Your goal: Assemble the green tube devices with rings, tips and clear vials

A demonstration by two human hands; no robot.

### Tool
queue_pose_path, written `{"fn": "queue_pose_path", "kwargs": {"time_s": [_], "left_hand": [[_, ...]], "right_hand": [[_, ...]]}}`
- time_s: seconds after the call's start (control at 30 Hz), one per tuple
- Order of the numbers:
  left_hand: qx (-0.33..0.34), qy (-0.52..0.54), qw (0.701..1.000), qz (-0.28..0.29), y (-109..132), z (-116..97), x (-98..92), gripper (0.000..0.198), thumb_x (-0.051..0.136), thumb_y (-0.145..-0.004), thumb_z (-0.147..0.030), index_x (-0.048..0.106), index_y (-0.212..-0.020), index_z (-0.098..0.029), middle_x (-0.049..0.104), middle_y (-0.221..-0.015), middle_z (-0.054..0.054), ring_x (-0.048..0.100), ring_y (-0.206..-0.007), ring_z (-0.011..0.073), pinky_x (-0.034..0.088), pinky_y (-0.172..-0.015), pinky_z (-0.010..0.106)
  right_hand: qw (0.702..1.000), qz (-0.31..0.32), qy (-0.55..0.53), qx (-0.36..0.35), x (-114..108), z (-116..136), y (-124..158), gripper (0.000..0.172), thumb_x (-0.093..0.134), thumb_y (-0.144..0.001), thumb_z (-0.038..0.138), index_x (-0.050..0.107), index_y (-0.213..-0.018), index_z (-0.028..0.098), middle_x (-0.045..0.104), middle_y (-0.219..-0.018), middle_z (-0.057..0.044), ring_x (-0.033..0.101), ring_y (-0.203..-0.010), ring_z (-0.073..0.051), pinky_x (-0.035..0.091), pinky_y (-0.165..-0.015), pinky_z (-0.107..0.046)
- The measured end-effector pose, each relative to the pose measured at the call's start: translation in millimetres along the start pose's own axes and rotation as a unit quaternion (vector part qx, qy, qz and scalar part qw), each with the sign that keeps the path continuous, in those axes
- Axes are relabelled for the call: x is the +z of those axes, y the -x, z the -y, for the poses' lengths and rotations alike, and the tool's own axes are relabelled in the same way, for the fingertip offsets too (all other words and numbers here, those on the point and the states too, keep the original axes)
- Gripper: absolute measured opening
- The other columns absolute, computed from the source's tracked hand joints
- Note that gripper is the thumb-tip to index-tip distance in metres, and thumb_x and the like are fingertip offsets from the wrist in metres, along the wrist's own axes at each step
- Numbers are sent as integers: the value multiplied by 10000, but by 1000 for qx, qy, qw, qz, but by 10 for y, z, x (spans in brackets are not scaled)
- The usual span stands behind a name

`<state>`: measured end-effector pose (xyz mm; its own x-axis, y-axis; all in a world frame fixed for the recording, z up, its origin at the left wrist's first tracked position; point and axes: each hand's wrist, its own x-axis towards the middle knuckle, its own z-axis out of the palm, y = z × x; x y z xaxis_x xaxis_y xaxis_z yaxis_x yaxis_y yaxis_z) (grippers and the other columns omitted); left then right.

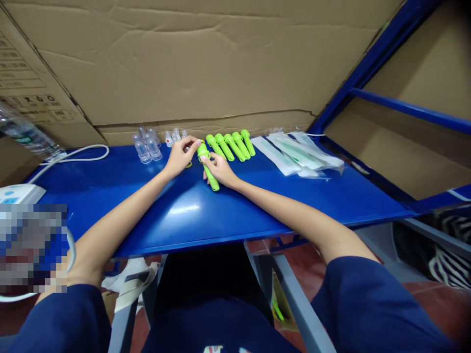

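Observation:
My right hand (222, 171) is closed around the body of a lime-green plastic piece shaped like a small flashlight (211, 177), which is tilted with its narrow end toward me. At its wider far end, the thumb and fingers of my left hand (179, 158) pinch the rim, where a bit of yellow shows. On the table just beside my left fingers lies a small yellow ring (189, 164). Several matching green flashlights (231, 146) lie in a row behind my right hand. Left of my left hand stand clear plastic tubes (147, 148) and small clear-and-white pieces (169, 138).
White-and-green flat plastic packets (298, 152) lie at the right of the blue table (257, 211). A cardboard wall (206, 68) closes the back. At left are a white cable (88, 148), a power strip (24, 193) and a clear bottle (31, 135). A blue frame (342, 98) rises at right.

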<state>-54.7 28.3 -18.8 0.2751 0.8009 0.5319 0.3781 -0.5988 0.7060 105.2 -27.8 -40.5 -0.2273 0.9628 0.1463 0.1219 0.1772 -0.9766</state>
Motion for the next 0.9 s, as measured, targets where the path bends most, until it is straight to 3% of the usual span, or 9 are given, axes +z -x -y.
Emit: {"fn": "queue_pose_path", "kwargs": {"time_s": [0.2, 0.37, 0.47, 0.53, 0.7, 0.9], "left_hand": [[-28, 55, 998, -8, -97, 95, 29, 445, 574, -990, -611, 645, -869, -189, 722, -905, 71, 681, -845, 173, 569, -794, 298], [33, 130, 991, -19, -92, 186, 171, 587, 598, -900, -781, 627, -853, -197, 656, -802, 37, 630, -718, 149, 546, -705, 293], [29, 184, 982, 3, -15, 241, 280, 605, 640, -855, -804, 640, -895, -201, 600, -727, 3, 540, -563, 109, 474, -554, 256], [33, 203, 979, -4, 49, 255, 318, 581, 673, -853, -776, 660, -927, -200, 622, -760, 10, 561, -589, 108, 468, -550, 243], [49, 190, 980, -43, 157, 250, 306, 551, 663, -894, -731, 702, -989, -190, 701, -908, 45, 672, -805, 137, 557, -726, 242], [56, 180, 981, -49, 144, 310, 290, 581, 674, -880, -739, 700, -972, -166, 728, -992, 65, 716, -869, 134, 591, -803, 233]], "right_hand": [[999, 10, -10, -44, -12, -112, -135, 542, 608, -903, 764, 440, -984, 255, 669, -664, 60, 588, -413, -114, 475, -383, -241], [998, -14, -29, -56, -32, -223, -234, 800, 682, -847, 734, 311, -1377, 265, 737, -991, -22, 591, -462, -108, 526, -393, -272], [998, 18, -18, -66, -56, -269, -239, 900, 641, -896, 669, 148, -1537, 275, 730, -993, -29, 607, -486, -120, 547, -409, -280], [996, 39, -8, -76, -73, -265, -219, 877, 620, -922, 609, 131, -1569, 276, 731, -1001, -38, 626, -517, -129, 559, -419, -279], [994, 42, -3, -100, -91, -211, -164, 791, 641, -912, 508, 228, -1545, 275, 737, -1073, -63, 671, -626, -144, 568, -423, -245], [994, 41, -29, -96, -96, -295, -203, 715, 679, -907, 469, 259, -1456, 285, 736, -1094, -56, 652, -581, -117, 587, -435, -240]]}}
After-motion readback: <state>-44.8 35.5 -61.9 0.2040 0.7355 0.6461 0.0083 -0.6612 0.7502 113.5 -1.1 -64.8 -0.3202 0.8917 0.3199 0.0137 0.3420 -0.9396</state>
